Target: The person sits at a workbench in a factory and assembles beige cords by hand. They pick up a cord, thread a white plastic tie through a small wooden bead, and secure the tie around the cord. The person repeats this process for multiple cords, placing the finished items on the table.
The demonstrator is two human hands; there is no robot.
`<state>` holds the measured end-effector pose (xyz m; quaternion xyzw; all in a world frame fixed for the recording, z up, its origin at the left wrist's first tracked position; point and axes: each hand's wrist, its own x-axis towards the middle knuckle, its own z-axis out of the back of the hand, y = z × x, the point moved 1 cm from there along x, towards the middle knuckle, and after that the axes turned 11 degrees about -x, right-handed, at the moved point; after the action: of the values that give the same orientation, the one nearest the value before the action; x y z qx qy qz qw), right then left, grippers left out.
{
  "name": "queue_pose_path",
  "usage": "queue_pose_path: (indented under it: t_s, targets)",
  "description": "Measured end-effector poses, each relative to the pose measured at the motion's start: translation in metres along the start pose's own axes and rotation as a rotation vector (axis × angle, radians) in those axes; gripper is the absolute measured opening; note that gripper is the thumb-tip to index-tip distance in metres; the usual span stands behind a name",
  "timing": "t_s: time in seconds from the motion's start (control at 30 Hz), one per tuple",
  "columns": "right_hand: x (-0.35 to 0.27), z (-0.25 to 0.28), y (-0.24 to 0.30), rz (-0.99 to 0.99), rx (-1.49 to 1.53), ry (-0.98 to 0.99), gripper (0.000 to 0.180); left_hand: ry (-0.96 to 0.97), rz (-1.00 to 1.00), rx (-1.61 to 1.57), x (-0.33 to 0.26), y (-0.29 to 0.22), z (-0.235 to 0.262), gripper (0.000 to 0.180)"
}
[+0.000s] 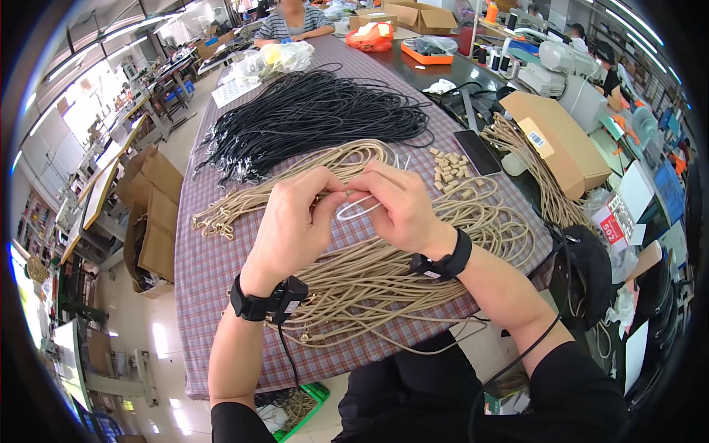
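My left hand point(295, 221) and my right hand point(402, 203) meet above the checked tablecloth, fingers pinched together. A thin white loop point(357, 210) comes out of my right fingers, and two thin white ends point(401, 162) stick up behind that hand. What my left fingertips hold is mostly hidden; a bit of tan shows there. Below my wrists lies a wide pile of tan cords point(369, 284) with gold-coloured metal ends. Beyond my hands stretches another tan cord bundle point(251, 199) with gold clasps point(216, 223).
A large heap of black cords point(317, 118) lies farther back. To the right are small tan cylinders point(450, 168), a dark phone point(477, 152) and a cardboard box point(557, 144) beside more tan cords. A person point(294, 26) sits at the far end. Black cables run from both wristbands.
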<state>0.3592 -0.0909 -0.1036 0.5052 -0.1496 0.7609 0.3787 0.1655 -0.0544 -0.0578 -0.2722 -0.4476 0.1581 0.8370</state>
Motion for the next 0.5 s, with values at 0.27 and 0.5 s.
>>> queue_pose_path:
  t_s: [0.27,0.5]
  targets:
    - [-0.001,-0.005,-0.007,-0.139,0.200,-0.028,0.030,0.039,0.272,-0.002,0.002,-0.001,0.022,0.004]
    - [-0.005,-0.004,-0.005,-0.161,0.172,-0.048,0.017,0.009,0.249,0.054,0.002,-0.005,0.020,0.005]
